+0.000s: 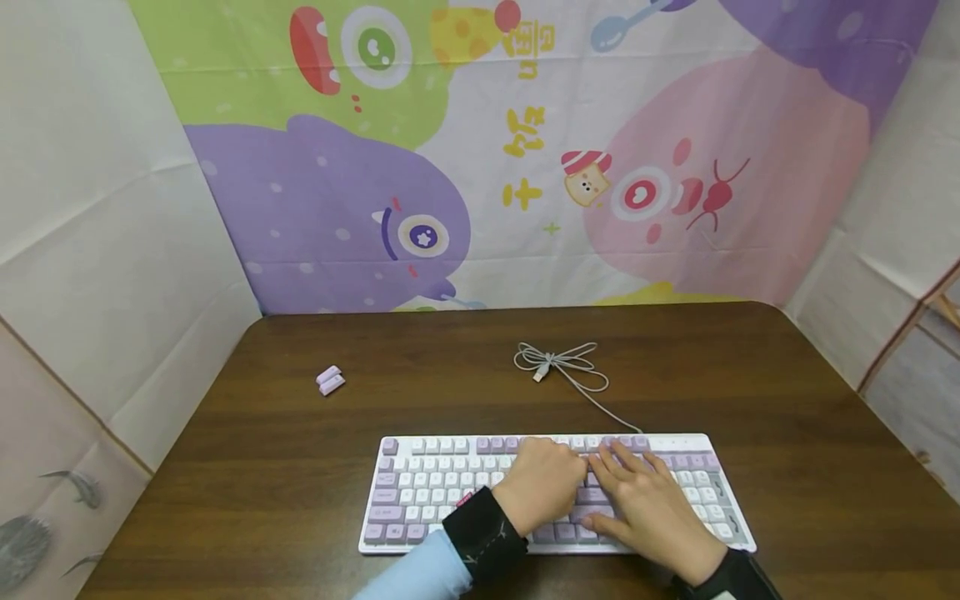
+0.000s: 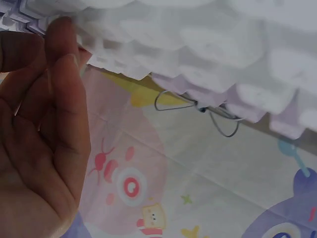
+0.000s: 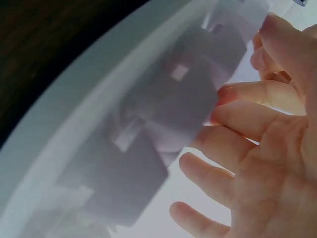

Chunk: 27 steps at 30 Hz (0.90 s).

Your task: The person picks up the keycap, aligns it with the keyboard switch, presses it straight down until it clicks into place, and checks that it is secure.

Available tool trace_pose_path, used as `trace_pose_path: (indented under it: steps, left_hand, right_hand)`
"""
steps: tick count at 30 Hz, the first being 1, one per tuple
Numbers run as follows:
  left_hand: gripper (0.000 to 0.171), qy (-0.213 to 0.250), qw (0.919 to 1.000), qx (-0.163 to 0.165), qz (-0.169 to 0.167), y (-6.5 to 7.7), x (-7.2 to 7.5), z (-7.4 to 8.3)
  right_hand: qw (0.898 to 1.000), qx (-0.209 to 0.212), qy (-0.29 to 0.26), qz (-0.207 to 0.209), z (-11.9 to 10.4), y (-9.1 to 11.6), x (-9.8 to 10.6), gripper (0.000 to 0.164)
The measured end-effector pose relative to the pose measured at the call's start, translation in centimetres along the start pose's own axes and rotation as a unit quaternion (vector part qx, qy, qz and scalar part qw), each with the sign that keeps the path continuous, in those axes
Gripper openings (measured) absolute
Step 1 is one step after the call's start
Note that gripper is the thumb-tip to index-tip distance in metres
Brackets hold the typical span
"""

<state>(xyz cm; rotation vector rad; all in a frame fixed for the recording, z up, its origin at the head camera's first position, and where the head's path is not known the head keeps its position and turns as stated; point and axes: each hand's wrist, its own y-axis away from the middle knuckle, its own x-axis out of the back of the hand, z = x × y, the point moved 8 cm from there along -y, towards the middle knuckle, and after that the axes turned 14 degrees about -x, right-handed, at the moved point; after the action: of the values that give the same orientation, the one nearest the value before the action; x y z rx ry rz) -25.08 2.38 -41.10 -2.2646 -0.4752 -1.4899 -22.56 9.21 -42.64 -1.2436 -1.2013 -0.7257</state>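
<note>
A white and lavender keyboard [image 1: 390,512] lies on the brown table, partly covered by both hands. My left hand [image 1: 543,483] is over its middle, knuckles up and fingers bent; in the left wrist view its fingertips [image 2: 62,29] are right at the keycaps [image 2: 218,37]. Whether those fingers pinch a keycap I cannot tell. Just right of it, my right hand [image 1: 645,504] rests on the keys with fingers spread and thumb out to the left. In the right wrist view, its fingertips [image 3: 220,114] lie beside lavender keycaps [image 3: 171,106].
Two small pale lavender pieces [image 1: 330,380] lie together at the table's left. Behind the keyboard is its coiled white cable [image 1: 555,360] with a USB plug [image 1: 541,372]. A cartoon-printed cloth [image 1: 525,275] hangs along the table's back edge.
</note>
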Motion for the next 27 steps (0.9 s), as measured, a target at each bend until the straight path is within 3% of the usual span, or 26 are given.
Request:
trace_pose_path:
  steps: [11, 17, 23, 27]
  left_hand:
    - [0.023, -0.039, 0.9991, -0.013, -0.010, -0.23, 0.49, 0.49]
    - [0.016, -0.036, 0.9992, -0.015, 0.004, -0.02, 0.42, 0.46]
    - [0.019, -0.033, 0.9992, -0.019, 0.009, -0.18, 0.33, 0.46]
    - [0.032, -0.047, 0.9985, -0.026, 0.012, -0.29, 0.42, 0.60]
  right_hand:
    - [1.000, 0.000, -0.016, -0.004, -0.13, -0.34, 0.00, 0.066]
    - [1.000, -0.002, -0.023, -0.008, 0.22, -0.21, -0.21, 0.065]
    - [1.000, -0.006, 0.008, 0.005, 0.19, 0.24, -0.40, 0.065]
    - [0.998, 0.000, 0.051, 0.028, -0.32, 0.48, -0.30, 0.067]
